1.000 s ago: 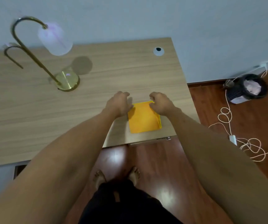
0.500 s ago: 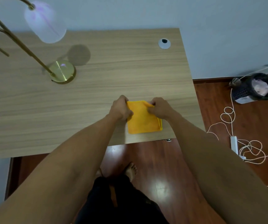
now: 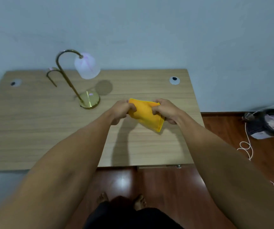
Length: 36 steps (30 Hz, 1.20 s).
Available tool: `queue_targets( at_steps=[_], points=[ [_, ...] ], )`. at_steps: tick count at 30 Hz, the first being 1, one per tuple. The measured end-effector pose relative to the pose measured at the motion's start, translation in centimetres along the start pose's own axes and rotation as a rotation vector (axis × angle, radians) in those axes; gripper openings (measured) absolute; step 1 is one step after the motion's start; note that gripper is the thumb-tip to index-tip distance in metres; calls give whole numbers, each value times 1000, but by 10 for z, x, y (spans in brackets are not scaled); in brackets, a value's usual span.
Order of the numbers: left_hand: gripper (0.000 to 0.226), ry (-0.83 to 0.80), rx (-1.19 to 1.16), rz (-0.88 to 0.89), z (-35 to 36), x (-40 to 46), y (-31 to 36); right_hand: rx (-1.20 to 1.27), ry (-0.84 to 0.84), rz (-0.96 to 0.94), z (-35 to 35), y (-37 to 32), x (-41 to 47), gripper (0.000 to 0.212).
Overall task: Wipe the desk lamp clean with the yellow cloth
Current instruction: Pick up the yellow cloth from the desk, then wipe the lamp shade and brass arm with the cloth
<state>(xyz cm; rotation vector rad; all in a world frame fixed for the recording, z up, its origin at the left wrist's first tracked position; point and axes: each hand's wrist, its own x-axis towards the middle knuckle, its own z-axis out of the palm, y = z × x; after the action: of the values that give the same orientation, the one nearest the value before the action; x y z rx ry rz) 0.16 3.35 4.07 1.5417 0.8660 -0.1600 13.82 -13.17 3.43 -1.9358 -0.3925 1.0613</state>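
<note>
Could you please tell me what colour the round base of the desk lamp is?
Shiny gold, like brass; the lamp base shows clearly in the head view.

one head-worn wide-angle view looks forward and steeply down from above the wooden desk (image 3: 34, 129). it faces the wall (image 3: 149, 30), with the floor (image 3: 166, 187) nearest below.

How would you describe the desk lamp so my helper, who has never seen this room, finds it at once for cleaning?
Start at the wooden desk against the pale wall. On its far left part stands the desk lamp, left of the hands holding the yellow cloth. It is the only upright thing there: a round brass base, a thin hooked gold stem and a frosted pale shade hanging down.
</note>
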Motion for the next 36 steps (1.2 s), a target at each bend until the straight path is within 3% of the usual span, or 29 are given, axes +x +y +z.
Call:
queue_targets(
  at_steps=[4,10,13,19,21,24,28,33,36],
  points=[
    [12,50,21,121,-34,-19,38,29,-137,-2,9,-51,-3,20],
    [23,30,36,236,-86,-35,66,-134,-267,14,45,-115,3,65],
    [22,31,47,241,-110,-38,70,-196,-268,19,69,-136,1,54],
    [19,147,12,351,-160,-42,83,-127,-77,-15,99,-170,7,41],
    [15,275,8,457,-181,-40,84,-76,28,-12,105,-180,10,35],
    [12,590,79,534,-212,-37,77,19,197,-68,111,-189,17,15],
    [19,813,275,570,-253,-35,59,68,436,-201,123,-198,33,25],
    [41,712,429,584,-292,-16,43,82,550,-250,149,-205,50,27],
    [35,600,500,581,-298,-8,42,190,553,-238,171,-209,59,20]
  ],
)
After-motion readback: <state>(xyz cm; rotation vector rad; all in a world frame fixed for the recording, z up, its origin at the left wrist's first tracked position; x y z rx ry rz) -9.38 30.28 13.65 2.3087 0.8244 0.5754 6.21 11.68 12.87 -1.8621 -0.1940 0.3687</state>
